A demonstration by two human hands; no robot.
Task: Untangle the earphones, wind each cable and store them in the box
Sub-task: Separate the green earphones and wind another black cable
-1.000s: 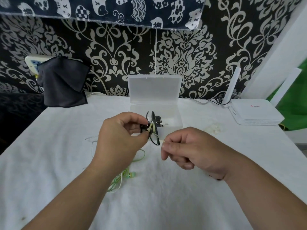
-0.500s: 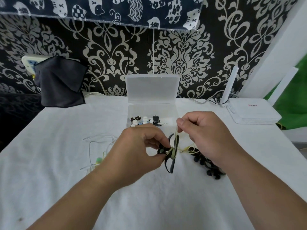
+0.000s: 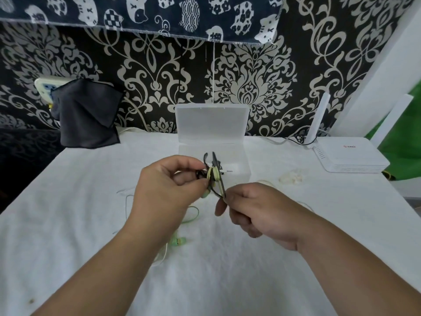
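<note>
My left hand [image 3: 167, 190] pinches a small coil of black earphone cable [image 3: 213, 175] wrapped with a pale yellow-green cable, held above the white tablecloth in front of the box. My right hand [image 3: 255, 210] grips the lower end of that coil just to its right. A green earphone cable [image 3: 180, 240] with mint earbuds lies on the cloth under my left wrist. The clear plastic box [image 3: 243, 156] stands behind with its lid up; small earphone parts lie inside, mostly hidden by the coil.
A white router [image 3: 350, 158] with antennas sits at the back right, its cables along the wall. A dark cloth [image 3: 86, 119] hangs at the back left. A small whitish clump [image 3: 291, 176] lies right of the box. The table's left edge drops off.
Both hands have lifted the coil up toward the box. My right hand has dropped from above the coil to its lower end. The black earbuds seen under my right hand are out of sight.
</note>
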